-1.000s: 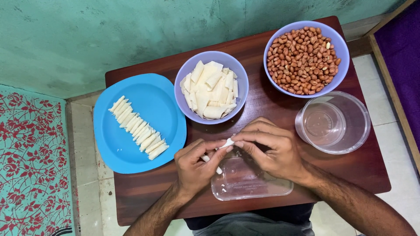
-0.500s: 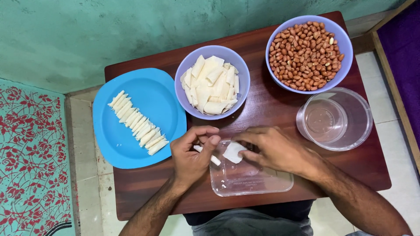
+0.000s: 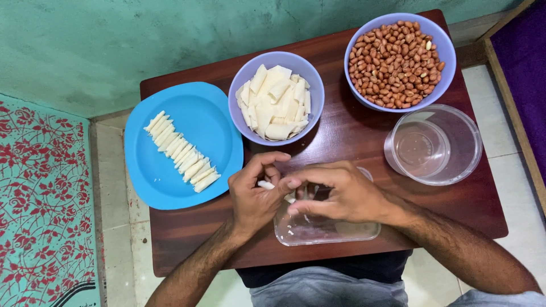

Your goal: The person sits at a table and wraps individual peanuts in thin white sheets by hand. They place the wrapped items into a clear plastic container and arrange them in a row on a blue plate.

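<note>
My left hand and my right hand meet over a clear flat plastic tray near the front of the dark wooden table. Between their fingertips they pinch a small white pastry piece, mostly hidden by the fingers. To the left, a blue plate carries a diagonal row of rolled white pieces. Just beyond my hands stands a lilac bowl filled with flat white pastry cuts.
A second lilac bowl full of peanuts sits at the back right. A clear round container with water stands at the right. A patterned red and teal mat lies on the floor at left.
The hands have come together again over the tray. The white piece seen spread flat between the fingers half a second ago is now pinched narrow at my left fingertips.
</note>
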